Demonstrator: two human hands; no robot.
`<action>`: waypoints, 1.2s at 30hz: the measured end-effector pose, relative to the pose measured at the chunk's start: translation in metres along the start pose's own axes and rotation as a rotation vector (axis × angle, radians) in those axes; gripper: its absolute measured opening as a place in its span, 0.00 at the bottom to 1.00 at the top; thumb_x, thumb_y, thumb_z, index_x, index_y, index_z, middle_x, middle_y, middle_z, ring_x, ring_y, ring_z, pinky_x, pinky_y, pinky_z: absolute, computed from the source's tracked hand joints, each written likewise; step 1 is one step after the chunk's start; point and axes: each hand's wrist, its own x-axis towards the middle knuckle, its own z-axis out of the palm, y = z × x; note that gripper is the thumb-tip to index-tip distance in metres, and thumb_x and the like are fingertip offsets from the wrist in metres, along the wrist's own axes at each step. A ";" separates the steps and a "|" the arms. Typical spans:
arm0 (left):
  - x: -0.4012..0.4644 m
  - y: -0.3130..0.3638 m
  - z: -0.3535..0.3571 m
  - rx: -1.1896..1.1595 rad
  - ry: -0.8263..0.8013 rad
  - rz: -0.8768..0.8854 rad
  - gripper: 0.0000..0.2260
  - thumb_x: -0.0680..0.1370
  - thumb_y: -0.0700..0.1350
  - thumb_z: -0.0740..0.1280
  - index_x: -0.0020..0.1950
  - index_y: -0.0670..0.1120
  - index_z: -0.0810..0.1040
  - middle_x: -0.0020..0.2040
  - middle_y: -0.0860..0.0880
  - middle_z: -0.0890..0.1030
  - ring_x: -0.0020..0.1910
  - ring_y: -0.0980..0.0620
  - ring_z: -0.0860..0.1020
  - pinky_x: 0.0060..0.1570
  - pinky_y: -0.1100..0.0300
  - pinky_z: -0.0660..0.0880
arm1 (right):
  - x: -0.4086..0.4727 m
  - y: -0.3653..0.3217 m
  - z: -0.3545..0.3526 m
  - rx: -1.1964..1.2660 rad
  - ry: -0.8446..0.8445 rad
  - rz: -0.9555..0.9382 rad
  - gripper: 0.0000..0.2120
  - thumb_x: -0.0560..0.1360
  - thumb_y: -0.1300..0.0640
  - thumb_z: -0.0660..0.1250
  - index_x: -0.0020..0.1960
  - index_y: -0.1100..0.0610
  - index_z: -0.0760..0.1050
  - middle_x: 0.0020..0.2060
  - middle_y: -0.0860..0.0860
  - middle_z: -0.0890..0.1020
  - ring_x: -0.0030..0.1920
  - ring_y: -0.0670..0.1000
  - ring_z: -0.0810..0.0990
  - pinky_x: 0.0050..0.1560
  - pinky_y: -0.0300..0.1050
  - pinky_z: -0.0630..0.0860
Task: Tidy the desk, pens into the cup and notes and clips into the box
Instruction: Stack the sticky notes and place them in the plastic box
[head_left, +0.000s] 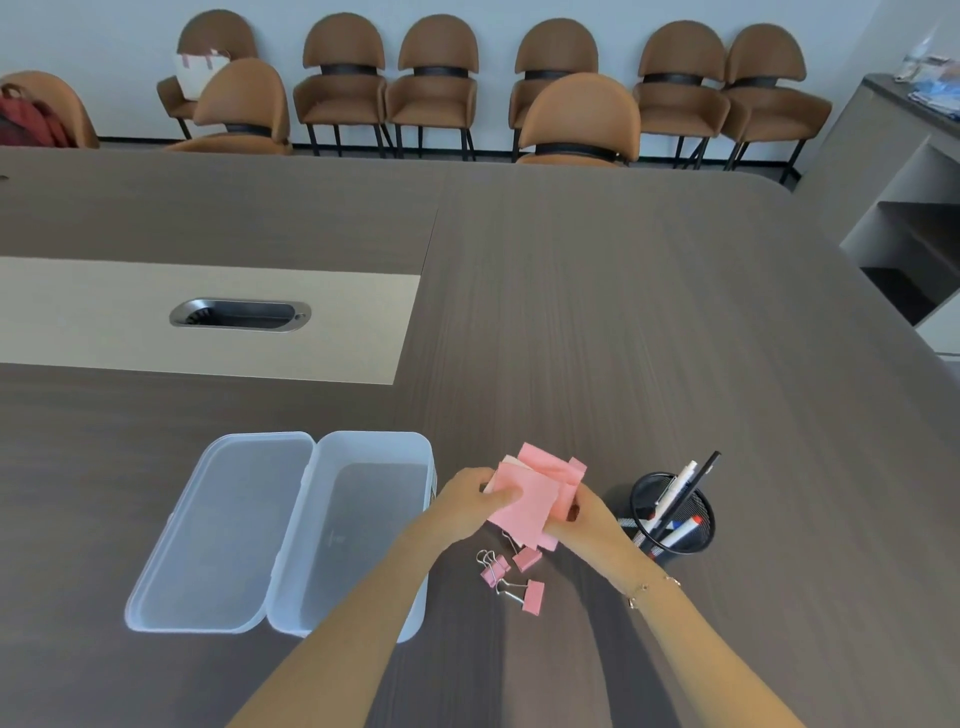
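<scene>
- Both hands hold a loose bundle of pink notes (524, 499) above the bench (623, 312), between the box and the cup.
- The left hand (470, 501) grips the bundle's left edge; its fingers (501, 496) are pressed together, thumb on top of the paper.
- The right hand (584, 517) grips the right edge, its fingers (571, 512) curled shut around the lower corner of the notes.
- The sheets are fanned and uneven, and a paler sheet shows at the upper left of the bundle.
- A clear plastic box (363, 535) lies on the bench to the left of the hands, with its hinged lid (218, 535) folded flat open on its left; the left forearm crosses over the box's near right corner.
- Three pink binder clips (514, 571) lie on the bench just below the hands, close together, apart from the box.
- A black mesh cup (672, 517) stands to the right of the right hand, holding several pens (680, 493) that lean to the upper right.
- A thin bracelet (649, 590) sits on the right wrist.
- Brown chairs (436, 83) line the far wall beyond the bench.
</scene>
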 end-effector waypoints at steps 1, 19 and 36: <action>0.000 0.002 0.000 0.022 0.022 0.014 0.18 0.76 0.54 0.64 0.58 0.41 0.78 0.55 0.42 0.81 0.52 0.46 0.79 0.49 0.54 0.74 | -0.003 -0.003 0.000 -0.019 -0.030 -0.020 0.22 0.70 0.59 0.75 0.59 0.46 0.72 0.45 0.39 0.82 0.46 0.38 0.81 0.34 0.29 0.77; 0.021 0.004 0.008 0.236 0.215 0.171 0.13 0.78 0.46 0.65 0.57 0.38 0.79 0.54 0.42 0.76 0.47 0.53 0.71 0.46 0.64 0.67 | 0.013 0.017 -0.013 -0.268 0.130 -0.098 0.16 0.77 0.63 0.59 0.63 0.54 0.74 0.50 0.51 0.83 0.44 0.48 0.79 0.43 0.37 0.74; 0.041 -0.008 0.024 0.249 0.125 0.086 0.15 0.77 0.46 0.67 0.62 0.42 0.76 0.62 0.43 0.77 0.62 0.46 0.75 0.58 0.59 0.70 | 0.033 0.039 0.002 -0.295 0.277 -0.069 0.15 0.76 0.61 0.66 0.62 0.59 0.74 0.52 0.55 0.81 0.48 0.52 0.80 0.48 0.35 0.75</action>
